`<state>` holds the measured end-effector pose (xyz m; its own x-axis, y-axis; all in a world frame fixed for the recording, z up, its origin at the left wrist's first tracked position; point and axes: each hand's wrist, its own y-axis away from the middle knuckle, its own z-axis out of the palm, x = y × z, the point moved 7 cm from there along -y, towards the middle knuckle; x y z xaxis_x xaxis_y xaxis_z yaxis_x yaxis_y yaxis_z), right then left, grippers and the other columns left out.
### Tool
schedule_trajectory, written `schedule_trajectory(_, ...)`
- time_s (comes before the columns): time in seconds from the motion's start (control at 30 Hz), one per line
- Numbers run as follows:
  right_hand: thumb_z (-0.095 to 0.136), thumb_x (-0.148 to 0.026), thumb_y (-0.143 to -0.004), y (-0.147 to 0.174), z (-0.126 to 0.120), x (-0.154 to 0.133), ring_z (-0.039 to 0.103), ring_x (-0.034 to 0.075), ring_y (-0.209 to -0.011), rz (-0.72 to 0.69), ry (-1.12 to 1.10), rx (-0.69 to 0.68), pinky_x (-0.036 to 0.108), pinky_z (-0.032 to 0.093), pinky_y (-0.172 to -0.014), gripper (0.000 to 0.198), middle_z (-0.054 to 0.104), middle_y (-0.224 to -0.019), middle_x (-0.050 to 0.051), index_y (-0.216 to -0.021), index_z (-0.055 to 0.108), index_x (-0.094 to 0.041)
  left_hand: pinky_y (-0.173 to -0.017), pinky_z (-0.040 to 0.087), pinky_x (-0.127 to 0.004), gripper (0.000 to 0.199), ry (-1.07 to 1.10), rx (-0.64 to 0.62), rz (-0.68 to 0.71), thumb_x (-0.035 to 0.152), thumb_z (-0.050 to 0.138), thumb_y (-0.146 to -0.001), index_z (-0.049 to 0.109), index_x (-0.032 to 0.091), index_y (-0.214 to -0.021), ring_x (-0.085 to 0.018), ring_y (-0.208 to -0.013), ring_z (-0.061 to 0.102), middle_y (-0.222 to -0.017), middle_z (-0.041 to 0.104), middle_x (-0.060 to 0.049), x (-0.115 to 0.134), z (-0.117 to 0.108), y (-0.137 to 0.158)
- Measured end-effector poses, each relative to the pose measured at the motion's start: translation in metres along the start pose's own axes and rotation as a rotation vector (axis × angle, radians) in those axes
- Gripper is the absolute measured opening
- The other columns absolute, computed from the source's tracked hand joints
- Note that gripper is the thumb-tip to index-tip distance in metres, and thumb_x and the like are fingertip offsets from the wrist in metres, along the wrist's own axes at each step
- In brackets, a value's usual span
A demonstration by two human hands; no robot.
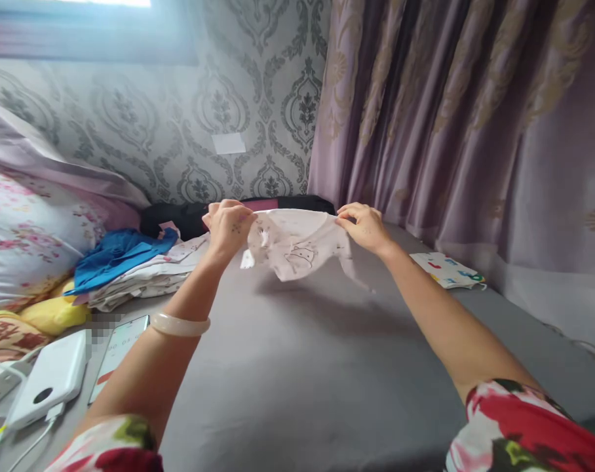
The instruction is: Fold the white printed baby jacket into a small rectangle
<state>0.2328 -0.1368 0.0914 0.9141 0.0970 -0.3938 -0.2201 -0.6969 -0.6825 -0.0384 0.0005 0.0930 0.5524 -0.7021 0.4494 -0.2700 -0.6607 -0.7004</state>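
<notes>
A small pale pink long-sleeved shirt [302, 246] with an outlined animal print hangs stretched between my two hands, above the grey bed surface. My left hand [231, 226] pinches it at one shoulder, with a white bangle on that wrist. At the other shoulder my right hand [364, 226] grips it between thumb and fingers. The shirt's lower part swings away from me and casts a shadow on the sheet. One sleeve trails out to the right; the other, by my left hand, is bunched and blurred.
Left of my arm lie folded clothes [145, 282], a blue garment [123, 255], a phone [120, 354] and a white power bank [52, 377] with cables. A folded printed cloth [447, 270] rests at right, near the curtain [425, 118]. A floral pillow [32, 236] leans at far left.
</notes>
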Motion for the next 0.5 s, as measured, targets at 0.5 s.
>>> schedule_trajectory(0.5, 0.073, -0.059, -0.072, 0.028, -0.011, -0.028, 0.064, 0.023, -0.094, 0.086, -0.575, -0.517, 0.036, 0.051, -0.085, 0.037, 0.073, -0.098, 0.005, -0.08, 0.076, -0.023, -0.068, 0.053, -0.033, 0.026, 0.496, -0.629, -0.018, 0.048, 0.076, -0.067, 0.077, 0.022, -0.074, -0.022, -0.078, 0.066, -0.081, 0.073, -0.007, 0.01, -0.017, 0.011)
